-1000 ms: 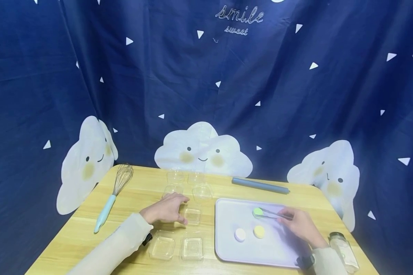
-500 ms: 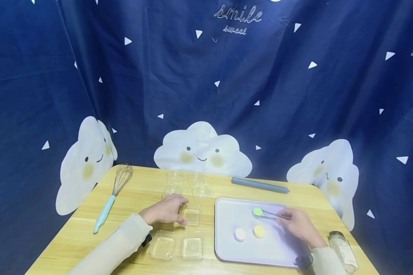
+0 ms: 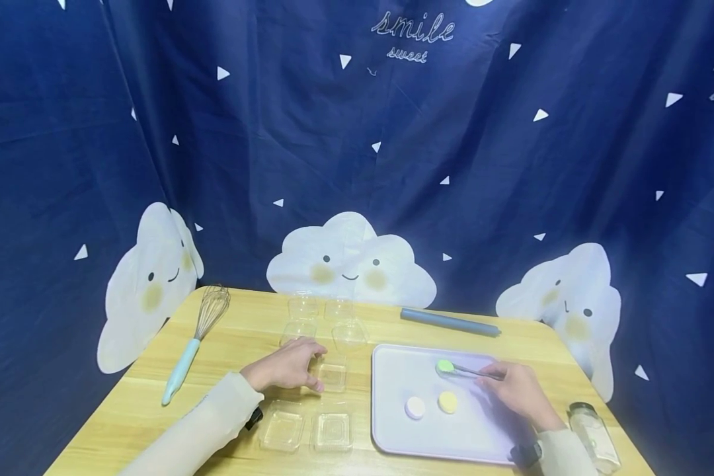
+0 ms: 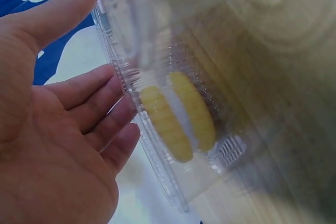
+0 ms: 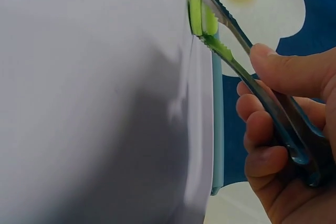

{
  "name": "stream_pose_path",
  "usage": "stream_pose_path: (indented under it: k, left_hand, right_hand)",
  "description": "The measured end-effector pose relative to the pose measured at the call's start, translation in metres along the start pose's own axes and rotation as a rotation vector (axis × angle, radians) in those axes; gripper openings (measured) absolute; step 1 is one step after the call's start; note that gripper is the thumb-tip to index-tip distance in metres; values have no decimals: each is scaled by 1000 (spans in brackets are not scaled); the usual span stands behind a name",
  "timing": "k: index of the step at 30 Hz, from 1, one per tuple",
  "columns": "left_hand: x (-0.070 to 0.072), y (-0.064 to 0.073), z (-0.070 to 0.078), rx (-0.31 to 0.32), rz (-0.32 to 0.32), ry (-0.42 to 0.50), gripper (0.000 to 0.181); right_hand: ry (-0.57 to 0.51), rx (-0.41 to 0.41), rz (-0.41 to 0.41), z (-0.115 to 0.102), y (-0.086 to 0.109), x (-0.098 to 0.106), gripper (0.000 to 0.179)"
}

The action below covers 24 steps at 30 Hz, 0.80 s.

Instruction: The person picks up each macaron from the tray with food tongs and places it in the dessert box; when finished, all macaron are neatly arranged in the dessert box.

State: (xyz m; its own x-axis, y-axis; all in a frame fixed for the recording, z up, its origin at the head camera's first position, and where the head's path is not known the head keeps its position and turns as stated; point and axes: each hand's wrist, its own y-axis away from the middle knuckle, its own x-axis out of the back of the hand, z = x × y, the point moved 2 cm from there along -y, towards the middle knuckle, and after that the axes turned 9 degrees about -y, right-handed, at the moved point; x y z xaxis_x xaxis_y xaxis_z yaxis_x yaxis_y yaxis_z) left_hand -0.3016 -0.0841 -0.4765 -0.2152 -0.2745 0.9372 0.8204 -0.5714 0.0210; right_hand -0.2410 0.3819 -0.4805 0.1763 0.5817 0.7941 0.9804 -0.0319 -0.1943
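Note:
My left hand (image 3: 290, 365) is beside a clear plastic container (image 3: 332, 374), thumb and fingers spread. In the left wrist view its fairly straight fingers (image 4: 97, 103) touch the container's edge. A yellow macaron (image 4: 176, 116) shows through the clear plastic; I cannot tell whether it lies inside. My right hand (image 3: 516, 390) holds metal tongs (image 5: 252, 82), with thumb and fingers round the arms. The toothed ends stand on either side of a green macaron (image 5: 202, 17) at the tray. On the pale lilac tray (image 3: 428, 439) lie a white macaron (image 3: 415, 407) and a yellow macaron (image 3: 448, 402).
More clear containers (image 3: 282, 426) stand near the front and at the back of the wooden table (image 3: 244, 463). A whisk (image 3: 193, 344) lies left, a grey-blue rod (image 3: 450, 322) behind the tray, and a dark-lidded jar (image 3: 595, 436) stands or leans at the right.
The tongs have narrowed round the green macaron, which has tipped slightly or been drawn a little. My left hand stays in about the same place.

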Motion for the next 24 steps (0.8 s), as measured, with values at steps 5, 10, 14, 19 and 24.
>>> stream_pose_path:
  k: [5,10,14,19,24]
  left_hand:
    - [-2,0,-3,-10,8,-6,78]
    - [-2,1,-4,1,4,18,77]
    - [-3,2,-7,4,3,13,77]
    - [-4,0,-8,2,6,6,78]
    - [-4,-3,-7,-1,0,4,78]
  right_hand:
    - [-1,16,26,-1,-3,0,9]
    - [-4,20,43,-5,-3,0,9]
    - [-27,12,66,-8,-2,0,14]
    - [-49,2,138,-8,-2,0,21]
    - [-75,-15,230,-16,-2,2,25]
